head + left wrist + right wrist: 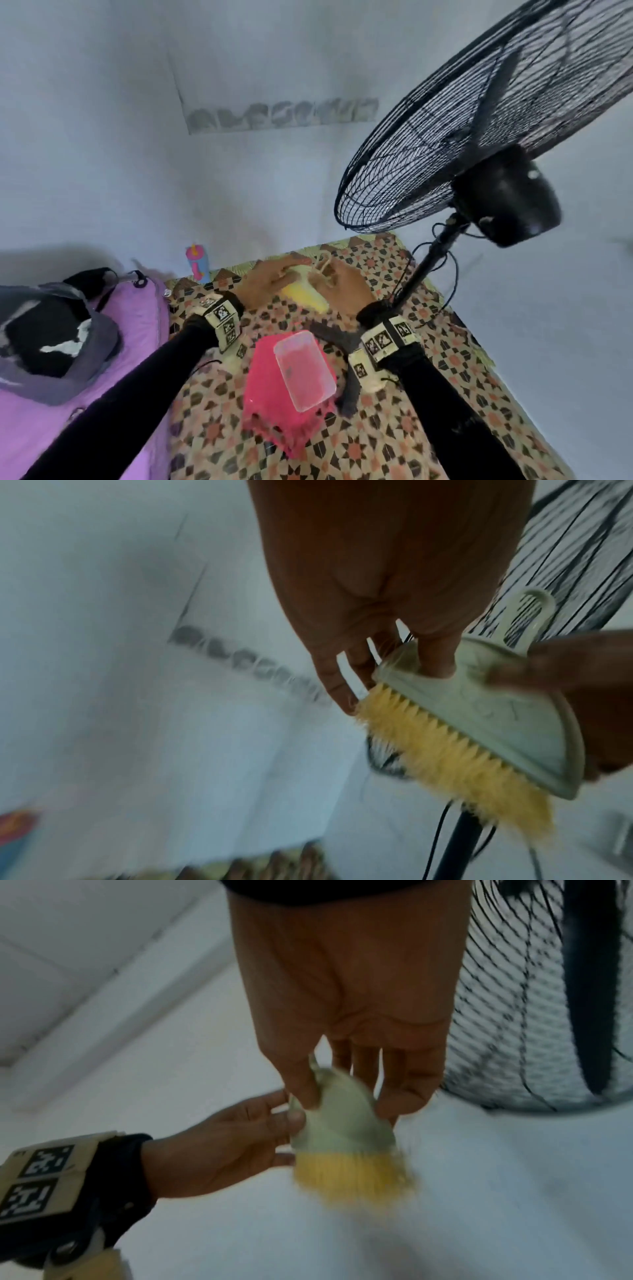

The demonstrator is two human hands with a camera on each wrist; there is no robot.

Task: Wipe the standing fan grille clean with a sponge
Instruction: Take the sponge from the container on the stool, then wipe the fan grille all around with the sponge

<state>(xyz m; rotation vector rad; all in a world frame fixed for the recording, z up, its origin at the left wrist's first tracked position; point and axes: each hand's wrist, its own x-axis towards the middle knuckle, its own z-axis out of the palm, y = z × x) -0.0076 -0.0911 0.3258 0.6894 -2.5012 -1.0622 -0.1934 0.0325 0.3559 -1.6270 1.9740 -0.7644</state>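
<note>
A scrub brush [306, 292] with yellow bristles and a pale green back hangs in the air between both hands, low beside the fan pole. No sponge shows. My left hand [286, 274] pinches one end of the brush [462, 710], thumb on its back and fingers behind. My right hand [330, 279] pinches the brush [337, 1123] between thumb and fingers near its loop handle. The black wire fan grille [479, 120] stands above and to the right, apart from the brush; it is also behind the hands in the wrist views, grille [582, 547] and grille [514, 1015].
The fan's motor housing [507, 198] and pole [424, 267] with loose cable stand at the right. A clear plastic tub [305, 366] sits on a pink basket [270, 404] on the patterned mat [445, 377]. A purple-covered bed [120, 342] with a grey bag [51, 335] lies left.
</note>
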